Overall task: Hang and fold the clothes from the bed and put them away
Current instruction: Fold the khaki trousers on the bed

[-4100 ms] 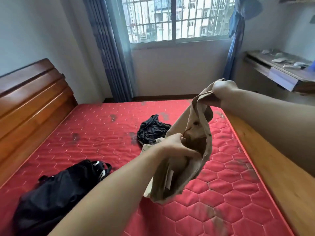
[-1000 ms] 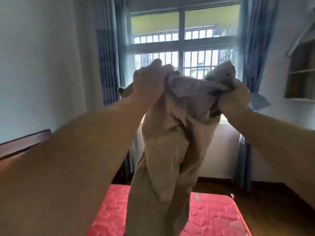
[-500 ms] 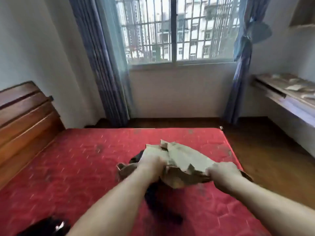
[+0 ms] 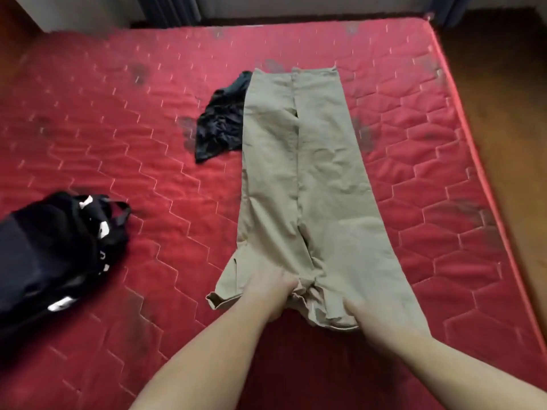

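- The trousers (image 4: 307,184), khaki, lie flat on the red mattress (image 4: 118,143), right of its middle.
- Their waist is at the near end and the two leg hems at the far end, the legs side by side and touching along a centre line.
- The left hand (image 4: 270,291) sits on the waist near its middle, with the fingers curled and bunching a small fold of cloth by the fly.
- The right hand (image 4: 376,318) is at the waist's right near corner; it is blurred, so I cannot tell whether its fingers pinch the cloth or just press on it.
- Both forearms reach in from the near edge of the view.
- The waistband's left corner is turned up slightly, left of the left hand.
- A crumpled dark garment (image 4: 220,122) lies on the mattress just left of the trouser legs toward the far end; its right edge touches the left leg or slips under it.
- A black bag (image 4: 53,250) with white marks and a strap lies at the left near side, well apart from the trousers.
- The mattress is quilted in hexagons and carries dark smudges in several places.
- Wooden floor (image 4: 509,113) shows right of the mattress.
- A strip of curtain (image 4: 168,10) and wall shows at the far edge.
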`<state>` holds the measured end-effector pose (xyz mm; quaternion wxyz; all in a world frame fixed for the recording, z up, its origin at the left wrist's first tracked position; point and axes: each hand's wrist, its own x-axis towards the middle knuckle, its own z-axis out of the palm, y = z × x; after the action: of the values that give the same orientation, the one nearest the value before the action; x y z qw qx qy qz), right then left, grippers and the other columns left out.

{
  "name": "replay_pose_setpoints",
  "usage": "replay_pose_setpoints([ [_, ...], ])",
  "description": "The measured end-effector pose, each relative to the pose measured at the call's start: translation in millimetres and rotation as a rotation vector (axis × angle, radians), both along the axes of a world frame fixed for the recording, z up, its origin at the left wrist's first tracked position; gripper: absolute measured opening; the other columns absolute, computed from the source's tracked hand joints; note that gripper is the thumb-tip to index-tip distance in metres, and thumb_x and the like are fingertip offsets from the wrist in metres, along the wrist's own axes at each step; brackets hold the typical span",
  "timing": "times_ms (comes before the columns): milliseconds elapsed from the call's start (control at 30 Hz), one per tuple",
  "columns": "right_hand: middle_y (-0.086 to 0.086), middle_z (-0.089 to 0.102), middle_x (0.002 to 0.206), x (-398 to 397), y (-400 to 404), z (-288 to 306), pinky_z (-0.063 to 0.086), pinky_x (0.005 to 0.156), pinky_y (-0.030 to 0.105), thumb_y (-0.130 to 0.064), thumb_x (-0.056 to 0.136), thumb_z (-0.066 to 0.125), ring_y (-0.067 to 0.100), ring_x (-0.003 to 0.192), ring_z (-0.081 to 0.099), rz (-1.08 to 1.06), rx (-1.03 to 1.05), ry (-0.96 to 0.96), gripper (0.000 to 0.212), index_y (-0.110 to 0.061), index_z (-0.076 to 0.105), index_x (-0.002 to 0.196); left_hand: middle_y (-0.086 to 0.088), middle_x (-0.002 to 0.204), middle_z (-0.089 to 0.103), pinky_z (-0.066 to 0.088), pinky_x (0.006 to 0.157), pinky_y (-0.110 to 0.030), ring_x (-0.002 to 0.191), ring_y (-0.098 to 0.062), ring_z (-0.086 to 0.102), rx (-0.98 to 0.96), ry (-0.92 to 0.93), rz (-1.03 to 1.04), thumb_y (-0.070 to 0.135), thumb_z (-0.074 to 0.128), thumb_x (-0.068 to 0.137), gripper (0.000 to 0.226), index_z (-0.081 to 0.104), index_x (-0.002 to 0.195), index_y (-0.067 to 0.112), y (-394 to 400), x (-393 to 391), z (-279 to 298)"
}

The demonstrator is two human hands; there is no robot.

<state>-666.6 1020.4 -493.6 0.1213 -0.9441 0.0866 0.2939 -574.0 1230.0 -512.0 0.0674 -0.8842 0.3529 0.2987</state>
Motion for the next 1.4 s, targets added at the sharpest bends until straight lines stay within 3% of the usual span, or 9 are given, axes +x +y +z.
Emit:
replay_pose_setpoints([
  [333,0.002,0.063,0.118,-77.9,13.6,-108.0,0.045,0.073,0.034,-0.008,0.092,0.039,0.027,0.105,0.064,0.387,-0.216,0.145,0.071,-0.026,0.008,0.153,-0.008,0.126,0.049,0.039,0.07,-0.036,0.109,-0.033,0.058,0.125,0.044,0.184,0.01,0.046,0.095,0.04,0.043,0.132,0.024,14.7,-114.2,-82.7],
  [433,0.002,0.06,0.122,-92.7,12.9,-126.2,0.049,0.081,0.034,-0.013,0.089,0.043,0.026,0.106,0.063,0.326,-0.187,0.155,0.081,-0.028,-0.003,0.154,-0.006,0.132,0.041,0.043,0.084,-0.039,0.117,-0.031,0.05,0.123,0.151,0.249,0.015,0.053,0.091,0.062,0.028,0.144,0.034,18.2,-133.9,-104.4],
  [567,0.005,0.056,0.133,-92.2,11.3,-128.4,0.046,0.089,0.034,-0.052,0.081,0.055,0.027,0.115,0.059,0.281,-0.087,0.318,0.104,-0.029,-0.018,0.152,-0.004,0.137,0.041,0.042,0.099,-0.04,0.125,-0.027,0.047,0.052,0.435,0.393,0.065,0.05,0.083,0.075,0.017,0.149,0.048,31.6,-127.7,-112.1],
  [700,0.003,0.063,0.123,-56.2,18.8,-118.9,0.045,0.084,0.035,-0.073,0.078,0.048,0.027,0.114,0.059,0.19,-0.057,0.273,0.075,-0.022,0.038,0.132,0.008,0.098,0.063,0.048,0.087,-0.03,0.101,-0.017,0.061,-0.277,0.351,0.729,0.058,0.056,0.086,0.036,0.065,0.113,0.034,41.6,-86.3,-105.7],
  [767,0.0,0.067,0.104,-33.2,31.2,-120.2,0.044,0.074,0.033,-0.059,0.088,0.047,0.027,0.103,0.062,0.052,0.029,0.101,0.037,-0.023,0.051,0.097,0.004,0.11,0.059,0.043,0.093,-0.033,0.111,-0.02,0.055,-0.26,0.032,0.83,0.039,0.055,0.089,0.025,0.066,0.11,0.031,48.1,-62.1,-110.2],
  [867,0.001,0.07,0.086,2.7,54.8,-132.8,0.046,0.068,0.031,-0.04,0.091,0.054,0.024,0.088,0.065,-0.218,0.257,0.032,0.03,-0.013,0.066,0.088,-0.003,0.135,0.043,0.033,0.102,-0.041,0.126,-0.028,0.04,-0.134,-0.124,1.025,0.028,0.054,0.087,0.042,0.051,0.129,0.029,61.3,-30.4,-123.7],
  [1067,-0.008,0.06,0.076,30.8,77.5,-162.9,0.038,0.066,0.03,-0.042,0.085,0.061,0.019,0.079,0.057,-0.572,0.284,-0.123,0.022,-0.021,0.056,0.083,-0.012,0.13,0.057,0.038,0.095,-0.033,0.122,-0.031,0.051,-0.437,0.088,1.434,0.034,0.06,0.09,0.05,0.048,0.133,0.011,76.8,20.7,-144.6],
  [1167,-0.008,0.059,0.077,30.5,73.1,-170.8,0.042,0.064,0.033,-0.048,0.085,0.061,0.02,0.077,0.057,-0.475,0.229,-0.134,0.027,-0.024,0.05,0.083,-0.015,0.113,0.067,0.04,0.083,-0.033,0.111,-0.035,0.057,-0.439,0.043,1.393,0.028,0.057,0.093,0.027,0.066,0.105,0.006,97.2,30.5,-153.5],
  [1400,0.002,0.062,0.086,64.8,78.6,-157.3,0.047,0.069,0.034,-0.06,0.087,0.05,0.029,0.086,0.062,-0.265,-0.035,0.037,0.041,-0.02,0.052,0.082,-0.012,0.093,0.065,0.035,0.069,-0.035,0.089,-0.032,0.054,-0.346,0.163,1.39,0.026,0.048,0.093,0.026,0.053,0.076,0.007,116.6,29.0,-160.8],
])
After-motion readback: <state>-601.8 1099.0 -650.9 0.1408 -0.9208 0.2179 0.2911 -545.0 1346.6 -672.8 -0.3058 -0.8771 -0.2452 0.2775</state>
